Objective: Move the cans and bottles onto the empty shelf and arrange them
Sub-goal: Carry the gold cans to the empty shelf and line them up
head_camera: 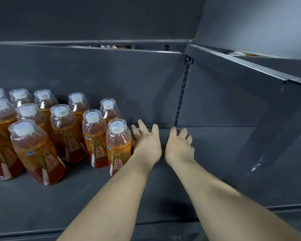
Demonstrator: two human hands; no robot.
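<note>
Several orange drink bottles (94,136) with clear caps and red-gold labels stand in rows on the left half of the dark grey shelf (87,193). My left hand (147,143) reaches in just right of the nearest row and covers the top of a bottle (133,142), fingers spread down over its cap; only a sliver of orange and clear plastic shows. Right beside it, my right hand (179,146) is curled over the top of another bottle (179,131), which is almost wholly hidden.
The shelf's back wall (129,87) is close behind the hands, with a slotted upright (182,94) at the right hand's fingertips. An upper shelf (241,65) overhangs at the right. Bare shelf floor (224,148) lies right of my hands.
</note>
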